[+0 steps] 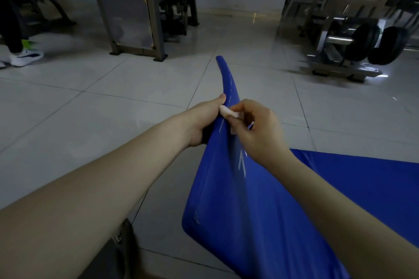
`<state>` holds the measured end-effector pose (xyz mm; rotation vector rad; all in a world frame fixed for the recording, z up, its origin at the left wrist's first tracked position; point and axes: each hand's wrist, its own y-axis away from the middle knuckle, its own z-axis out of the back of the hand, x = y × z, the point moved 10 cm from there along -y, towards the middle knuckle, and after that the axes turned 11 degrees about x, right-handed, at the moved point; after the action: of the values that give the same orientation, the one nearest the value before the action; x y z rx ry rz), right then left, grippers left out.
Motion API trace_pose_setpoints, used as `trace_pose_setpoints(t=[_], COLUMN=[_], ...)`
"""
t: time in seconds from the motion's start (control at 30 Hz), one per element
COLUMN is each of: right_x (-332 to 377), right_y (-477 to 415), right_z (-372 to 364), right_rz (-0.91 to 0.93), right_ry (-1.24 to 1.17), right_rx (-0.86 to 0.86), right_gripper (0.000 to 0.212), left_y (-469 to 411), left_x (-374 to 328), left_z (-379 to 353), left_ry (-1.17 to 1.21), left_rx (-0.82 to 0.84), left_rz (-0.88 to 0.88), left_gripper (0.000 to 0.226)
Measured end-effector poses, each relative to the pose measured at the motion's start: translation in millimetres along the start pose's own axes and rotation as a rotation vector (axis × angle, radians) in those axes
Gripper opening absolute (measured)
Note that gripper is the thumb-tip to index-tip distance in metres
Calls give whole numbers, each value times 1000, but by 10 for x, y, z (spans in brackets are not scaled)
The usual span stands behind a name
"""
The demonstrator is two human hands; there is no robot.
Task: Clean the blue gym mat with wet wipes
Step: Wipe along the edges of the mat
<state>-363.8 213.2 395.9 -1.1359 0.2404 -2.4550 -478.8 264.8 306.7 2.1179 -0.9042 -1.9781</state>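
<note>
The blue gym mat [240, 199] is lifted along its left edge and stands up off the tiled floor, its far corner curling upward. My left hand [204, 120] grips that raised edge from the left side, thumb on top. My right hand [256, 129] pinches a small white wet wipe [227, 113] and presses it against the mat's edge right beside my left thumb. The rest of the mat spreads flat to the lower right.
A grey machine frame [136, 18] stands at the back left, with a black seat machine behind it. Weight plates on a rack [371, 45] sit at the back right. Another person's white shoe [26, 56] is at the far left. Light floor tiles [90, 108] surround the mat.
</note>
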Motion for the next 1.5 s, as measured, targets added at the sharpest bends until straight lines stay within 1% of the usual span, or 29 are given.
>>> trace_pose_setpoints(t=[0.03, 0.1, 0.17, 0.23, 0.3, 0.37, 0.43, 0.5, 0.53, 0.57, 0.63, 0.7, 0.73, 0.77, 0.8, 0.87, 0.93, 0.97, 1.0, 1.03, 1.13, 1.23, 1.3, 1.33, 1.4, 1.43, 1.5], right_x=[33, 252, 566, 773, 738, 544, 312, 220, 277, 392, 684, 895, 936, 937, 903, 733, 502, 396, 318, 274, 208, 107, 162, 264, 574, 744, 978], right_y=[23, 153, 376, 543, 484, 289, 104, 39, 67, 132, 358, 606, 691, 724, 698, 512, 298, 223, 177, 155, 125, 82, 140, 212, 444, 583, 806], right_z=[-46, -237, -528, -705, -649, -420, -188, -152, -212, -296, -515, -775, -862, -879, -824, -580, -299, -214, -171, -155, -78, 16, -53, -142, -423, -578, -804], right_rz=[12, 105, 259, 385, 392, 305, 175, 108, 124, 178, 330, 443, 477, 495, 494, 427, 323, 273, 244, 233, 209, 126, 118, 151, 277, 352, 475], right_ry=[-15, -64, -105, -18, 49, 67, 95, 123, 136, 131, 92, 84, 102, 126, 141, 149, 164, 171, 176, 180, 184, 112, 22, -11, -57, -59, -6], right_rx=[21, 121, 273, 353, 320, 185, 57, 40, 64, 96, 199, 356, 412, 428, 402, 261, 114, 78, 63, 51, -2, -15, 53, 106, 259, 342, 458], right_gripper=[13, 21, 14, 11, 7, 3, 5, 7, 9, 10, 13, 17, 17, 16, 15, 12, 10, 13, 14, 15, 15, 15, 17, 18, 19, 20, 20], left_y=[5, 14, 14, 25, 27, 37, 63, 82, 77, 63, 63, 49, 51, 48, 43, 47, 94, 123, 144, 152, 152, 135, 109, 102, 71, 54, 31], left_x=[1, -12, 7, 31, 44, 13, -15, -31, -45, -63, -77, -63, -60, -61, -76, -127, -129, -137, -156, -177, -247, -269, -234, -217, -203, -200, -183], left_z=[18, 83, 124, 100, 71, 43, -53, -140, -158, -149, -137, -115, -104, -82, -60, -60, -152, -210, -248, -264, -277, -252, -204, -138, 49, 120, 186], left_ry=[-14, -24, -1, -6, -16, -49, -91, -143, -167, -159, -114, -168, -211, -246, -269, -314, -449, -526, -570, -578, -513, -417, -375, -340, -293, -291, -312], left_rx=[-11, -30, -12, 24, 46, 72, 159, 227, 241, 234, 210, 188, 173, 155, 137, 141, 224, 268, 293, 304, 297, 273, 238, 183, 37, -12, -45], left_rz=[-5, 3, 31, 56, 61, 58, 73, 89, 81, 67, 47, 49, 52, 52, 48, 38, 80, 86, 75, 64, 25, 39, 85, 110, 108, 94, 81], left_gripper=[48, 46, 45, 46, 47, 49, 59, 63, 60, 54, 41, 42, 41, 38, 35, 34, 49, 53, 51, 43, 20, 18, 29, 31, 23, 23, 23])
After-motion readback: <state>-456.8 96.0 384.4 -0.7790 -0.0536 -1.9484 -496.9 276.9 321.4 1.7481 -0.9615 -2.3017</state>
